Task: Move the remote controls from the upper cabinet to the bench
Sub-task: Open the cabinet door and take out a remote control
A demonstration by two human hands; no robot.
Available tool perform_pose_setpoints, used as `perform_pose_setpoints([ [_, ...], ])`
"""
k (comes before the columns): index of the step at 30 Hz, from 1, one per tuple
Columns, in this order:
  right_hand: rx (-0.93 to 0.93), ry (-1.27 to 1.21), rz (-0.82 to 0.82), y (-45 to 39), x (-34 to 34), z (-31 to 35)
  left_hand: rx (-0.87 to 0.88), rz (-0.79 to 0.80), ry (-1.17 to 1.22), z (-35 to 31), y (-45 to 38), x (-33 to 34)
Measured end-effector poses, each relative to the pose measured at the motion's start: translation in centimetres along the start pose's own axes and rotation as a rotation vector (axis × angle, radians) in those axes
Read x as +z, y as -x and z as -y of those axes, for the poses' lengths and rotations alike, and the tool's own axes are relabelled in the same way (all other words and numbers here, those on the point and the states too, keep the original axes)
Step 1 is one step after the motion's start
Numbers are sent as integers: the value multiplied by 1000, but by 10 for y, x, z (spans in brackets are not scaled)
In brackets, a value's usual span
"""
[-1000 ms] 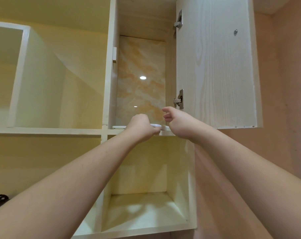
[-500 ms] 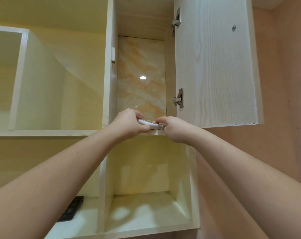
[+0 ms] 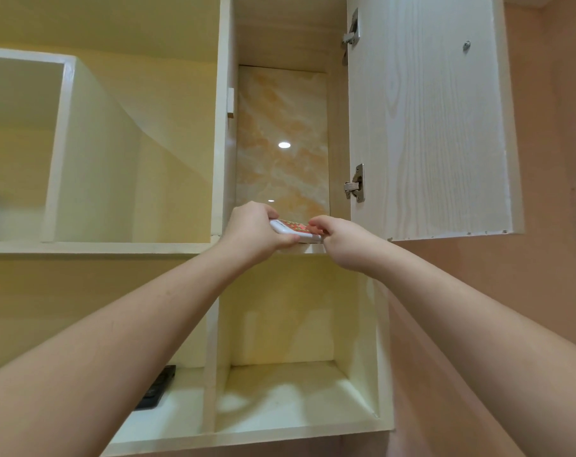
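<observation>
A white remote control (image 3: 295, 230) with orange and red buttons is lifted just above the front edge of the upper cabinet's shelf (image 3: 308, 248). My left hand (image 3: 255, 235) grips its left end, fingers on top and thumb underneath. My right hand (image 3: 341, 240) holds its right end. The remote tilts slightly down to the right. A black remote control (image 3: 156, 389) lies in the lower left open compartment, partly hidden by my left forearm.
The upper cabinet's door (image 3: 428, 117) stands open to the right, with two metal hinges. Open cubbies lie to the left and below (image 3: 290, 394). A pink wall (image 3: 550, 192) is on the right.
The white remote has been lifted off the shelf edge and drawn out toward me, both hands closing on its ends. The view has tilted down a little, revealing the black remote.
</observation>
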State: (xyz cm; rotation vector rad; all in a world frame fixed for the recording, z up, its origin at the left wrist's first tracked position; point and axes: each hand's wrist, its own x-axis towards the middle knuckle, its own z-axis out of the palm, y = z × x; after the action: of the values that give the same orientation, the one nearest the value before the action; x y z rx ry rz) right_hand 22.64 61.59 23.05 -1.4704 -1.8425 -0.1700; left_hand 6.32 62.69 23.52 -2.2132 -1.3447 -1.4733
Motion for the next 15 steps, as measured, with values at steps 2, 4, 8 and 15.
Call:
perform_pose_setpoints([
  [2,42,-115,-44,-2,0,-3,29,-51,33,4,2,-5],
  [4,69,-217,-87,-4,1,-5,32,-67,89,9,5,-10],
  [8,71,-350,-128,-8,5,-4,2,-57,207,24,11,-21],
  [15,67,-681,5,-5,9,4,-117,20,500,56,20,-39],
])
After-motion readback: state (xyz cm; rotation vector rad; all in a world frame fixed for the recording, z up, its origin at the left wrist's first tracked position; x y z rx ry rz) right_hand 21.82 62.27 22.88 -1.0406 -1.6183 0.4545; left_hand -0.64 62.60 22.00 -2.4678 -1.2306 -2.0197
